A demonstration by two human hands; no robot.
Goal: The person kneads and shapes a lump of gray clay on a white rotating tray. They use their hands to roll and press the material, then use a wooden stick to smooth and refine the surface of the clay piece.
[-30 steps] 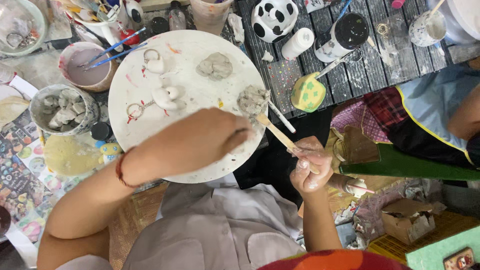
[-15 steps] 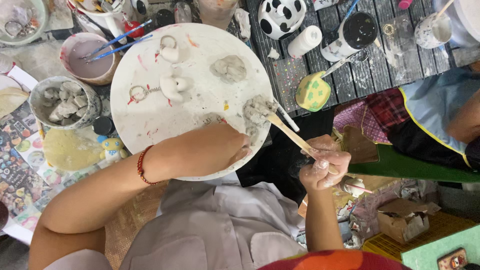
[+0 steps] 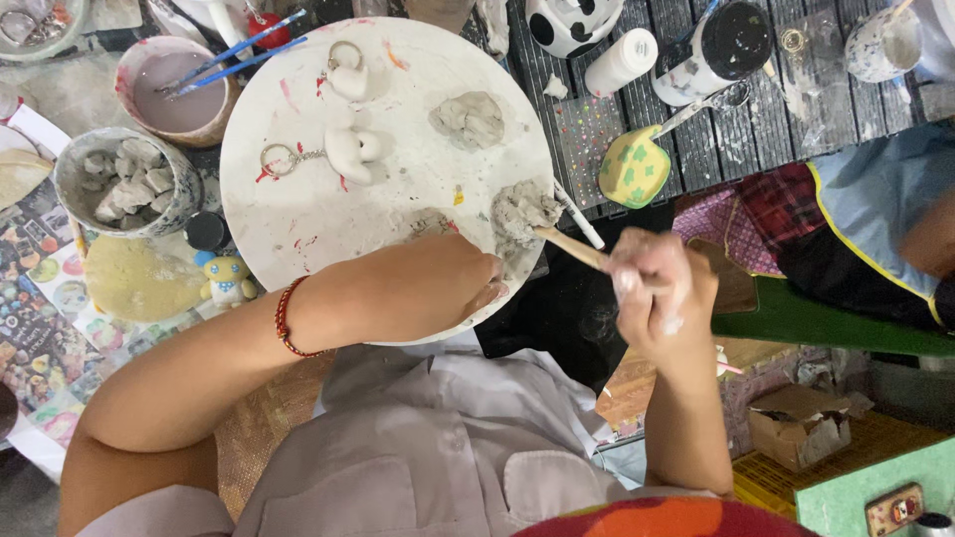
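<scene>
On round white board (image 3: 298,214): grey lumpy clay (image 3: 522,211); right hand (image 3: 652,288) grip closed on wooden stick (image 3: 572,249).

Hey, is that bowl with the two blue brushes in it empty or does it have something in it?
Not empty. The bowl holds cloudy, pale mauve liquid across its inside, and the two blue brushes lean over its rim.

I see a dark slatted table (image 3: 736,149) carrying everything, with the round white board (image 3: 298,214) as my landmark. Left of the board stand a cup of grey lumps (image 3: 127,182) and a bowl of pinkish water (image 3: 177,88). Right of the board lie a yellow-green cube (image 3: 634,169), a white tube (image 3: 620,62) and a black-lidded jar (image 3: 718,50). Just below the board's left edge stands a small blue figurine (image 3: 227,278).
</scene>
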